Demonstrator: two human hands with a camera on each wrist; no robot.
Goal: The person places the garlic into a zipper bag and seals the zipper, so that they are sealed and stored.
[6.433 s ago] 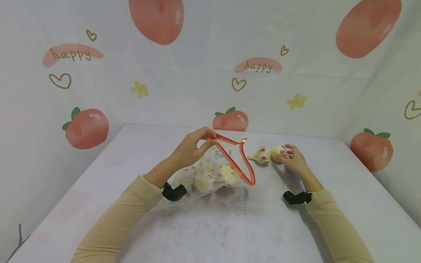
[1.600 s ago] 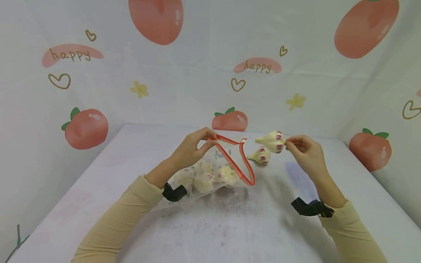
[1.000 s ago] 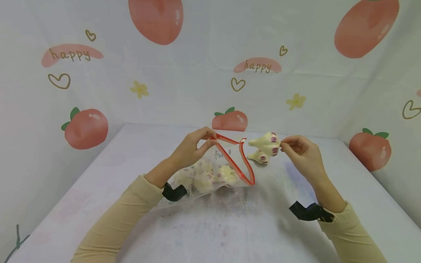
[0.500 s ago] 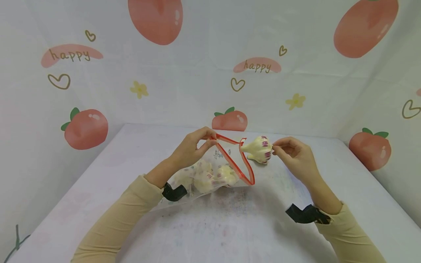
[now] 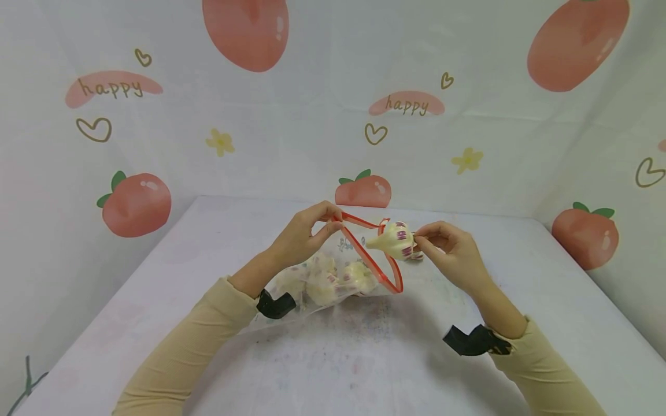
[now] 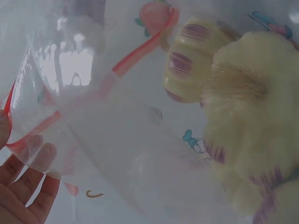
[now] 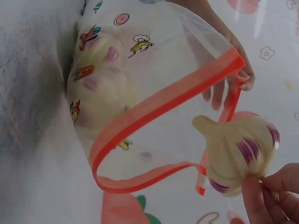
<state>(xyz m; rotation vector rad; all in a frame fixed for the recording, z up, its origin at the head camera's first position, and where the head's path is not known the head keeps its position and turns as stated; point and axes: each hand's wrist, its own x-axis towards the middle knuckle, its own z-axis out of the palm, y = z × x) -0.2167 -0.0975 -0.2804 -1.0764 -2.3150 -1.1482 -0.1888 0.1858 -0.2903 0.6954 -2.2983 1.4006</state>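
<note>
My left hand pinches the upper rim of a clear zip bag with a red seal strip, holding its mouth open toward the right. Several garlic bulbs lie inside, seen through the plastic. My right hand pinches a white and purple garlic bulb by its root end, thumb against fingers. That bulb is level at the bag's mouth, its stem tip pointing left into the opening; the right wrist view shows its stem beside the red strip. Another garlic bulb sits behind it, mostly hidden.
The white table has faint coloured stains. Behind it hangs a white cloth printed with red fruit, hearts and flowers. Black camera mounts are strapped at both wrists.
My right hand has picked up one of two garlic bulbs from the table and carried it left to the bag's mouth. My left hand and the bag have stayed in place.
</note>
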